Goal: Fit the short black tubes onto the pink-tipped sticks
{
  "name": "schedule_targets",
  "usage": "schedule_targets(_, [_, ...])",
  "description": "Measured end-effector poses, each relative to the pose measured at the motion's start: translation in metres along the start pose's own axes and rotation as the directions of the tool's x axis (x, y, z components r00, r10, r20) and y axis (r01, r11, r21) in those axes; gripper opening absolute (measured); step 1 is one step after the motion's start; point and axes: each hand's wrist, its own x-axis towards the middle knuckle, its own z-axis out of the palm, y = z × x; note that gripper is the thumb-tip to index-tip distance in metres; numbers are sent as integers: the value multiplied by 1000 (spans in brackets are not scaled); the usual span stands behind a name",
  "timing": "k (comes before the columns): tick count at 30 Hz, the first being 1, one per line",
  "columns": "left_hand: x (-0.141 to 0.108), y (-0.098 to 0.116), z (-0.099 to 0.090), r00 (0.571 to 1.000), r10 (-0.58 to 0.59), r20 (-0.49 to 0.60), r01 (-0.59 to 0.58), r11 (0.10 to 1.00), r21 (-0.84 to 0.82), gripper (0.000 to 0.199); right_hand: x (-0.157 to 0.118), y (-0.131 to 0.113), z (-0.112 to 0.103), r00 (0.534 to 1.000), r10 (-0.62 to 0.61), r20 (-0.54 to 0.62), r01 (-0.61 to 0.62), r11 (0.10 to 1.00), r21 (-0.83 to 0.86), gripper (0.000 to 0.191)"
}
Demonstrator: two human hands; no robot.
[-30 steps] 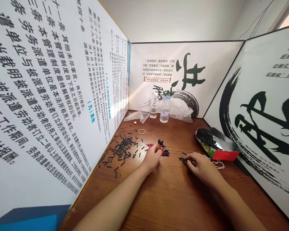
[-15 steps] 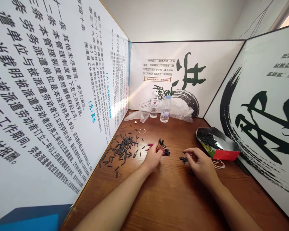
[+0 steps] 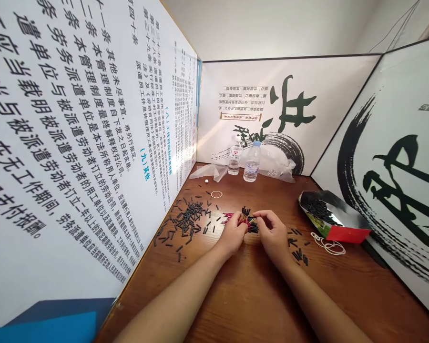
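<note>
A bundle of thin red sticks with black ends (image 3: 253,227) is gripped in my left hand (image 3: 235,233), the black ends pointing right. A few gold-coloured tips show among them. At those ends, the thumb and fingers of my right hand (image 3: 272,232) are closed in a pinch around a small black tube, mostly hidden by the fingertips. Several loose black tubes (image 3: 299,256) lie on the table just right of my right hand. Left of my left hand spreads a larger heap of similar black tubes (image 3: 190,218).
An open box (image 3: 348,233) with a red side holds more black tubes at the right, white elastic loops (image 3: 328,245) in front. Two water bottles (image 3: 251,164) and clear plastic bags (image 3: 209,172) stand at the back. One white ring (image 3: 216,194) lies near the heap. Printed panels enclose the table.
My right hand has moved left from the loose black tubes to the black ends of the bundle. My left hand keeps its grip. The view has shifted slightly.
</note>
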Motion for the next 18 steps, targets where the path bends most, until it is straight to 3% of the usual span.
schedule_targets(9, [2, -3, -2, 996, 82, 46, -87, 990, 115, 10, -8, -4, 2, 988, -154, -8, 153, 984, -93, 20])
schedule_targets(18, [0, -2, -1, 991, 117, 68, -128, 976, 177, 15, -8, -6, 0, 977, -213, 3, 212, 968, -132, 17])
